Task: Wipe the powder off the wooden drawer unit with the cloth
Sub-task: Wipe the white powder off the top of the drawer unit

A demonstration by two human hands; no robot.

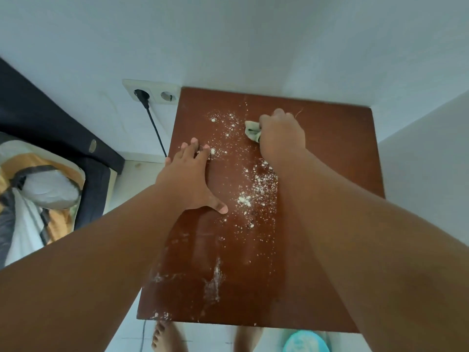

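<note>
The right hand [281, 134] is closed in a fist around one pale cloth [252, 130], bunched so that only a crumpled end sticks out to the left of the knuckles. Fist and cloth press down on the far middle of the wooden drawer unit [337, 158], seen here only as its reddish-brown top. The left hand [189, 179] holds nothing: it lies flat and spread on the left part of the same top, fingers fanned toward the wall, thumb stretched out to the right, fingertips touching the edge of a patch of powder [247, 196].

The white powder lies between the two hands in one loose scatter with several thicker clumps: some near the left fingertips, some beside the right wrist, and one below the left thumb. Nearer the front edge it is smeared into faint streaks.

Two bare forearms cross the lower frame. Below the front edge two bare feet [162, 336] stand on the floor, with one light blue round object [305, 342] beside them. On the wall left of the unit sits one double socket [152, 92], one black plug and cable [154, 128] in its left outlet. A bed [50, 153] with dark and orange bedding fills the left side.
</note>
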